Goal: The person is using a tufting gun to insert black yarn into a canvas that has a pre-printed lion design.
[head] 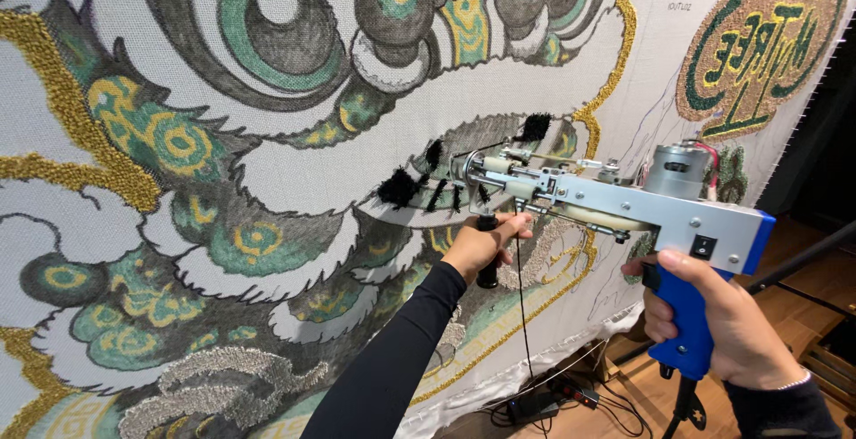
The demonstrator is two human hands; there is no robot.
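Observation:
I hold a tufting gun (pixel 615 198) with a silver metal body, a grey motor on top and a blue pistol grip. My right hand (pixel 713 319) is closed around the blue grip. My left hand (pixel 481 241) grips the black front handle under the gun's nose. The needle tip (pixel 465 172) touches a large stretched cloth (pixel 294 180) tufted with a green, gold, grey and white beast pattern. Patches of black yarn (pixel 399 188) sit on the cloth just left of the needle. A thin black strand hangs down from the gun.
A round green and gold tufted emblem (pixel 767 42) lies at the cloth's upper right. Below the cloth's lower edge, a wooden floor (pixel 642 394) carries black cables and a power adapter (pixel 535 403). A dark stand leg (pixel 802 265) crosses at the right.

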